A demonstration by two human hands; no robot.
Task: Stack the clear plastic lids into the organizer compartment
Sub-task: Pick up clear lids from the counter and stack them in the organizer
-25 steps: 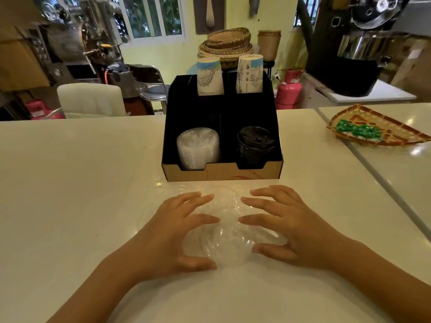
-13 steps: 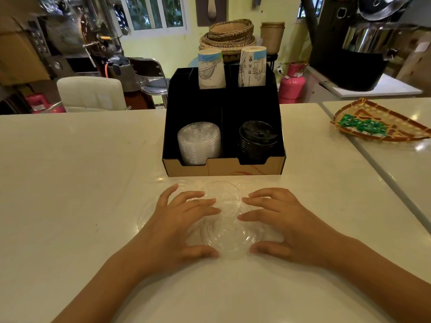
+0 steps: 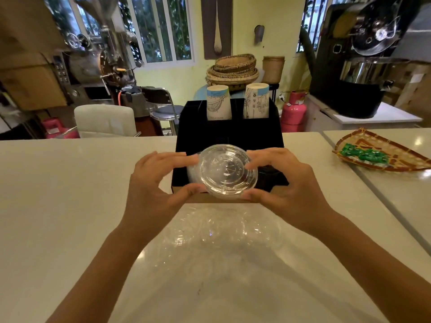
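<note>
A clear plastic lid [image 3: 227, 171] is held up between both hands, in front of the black organizer [image 3: 229, 134]. My left hand [image 3: 154, 185] grips its left rim and my right hand [image 3: 284, 185] grips its right rim. Behind the held lid, a stack of clear lids [image 3: 192, 173] shows in the organizer's front left compartment. Black lids [image 3: 268, 176] in the front right compartment are mostly hidden by my right hand. Several loose clear lids [image 3: 210, 229] lie on the white counter [image 3: 70, 206] below my hands.
Two paper cup stacks [image 3: 218, 102] stand in the organizer's rear compartments. A woven tray with green packets [image 3: 363, 155] sits at the right, beyond a counter seam. Chairs, baskets and roasting machines stand behind the counter.
Both hands rose from the counter, lifting a clear lid up in front of the organizer. Earlier they lay flat around the loose lids on the counter.
</note>
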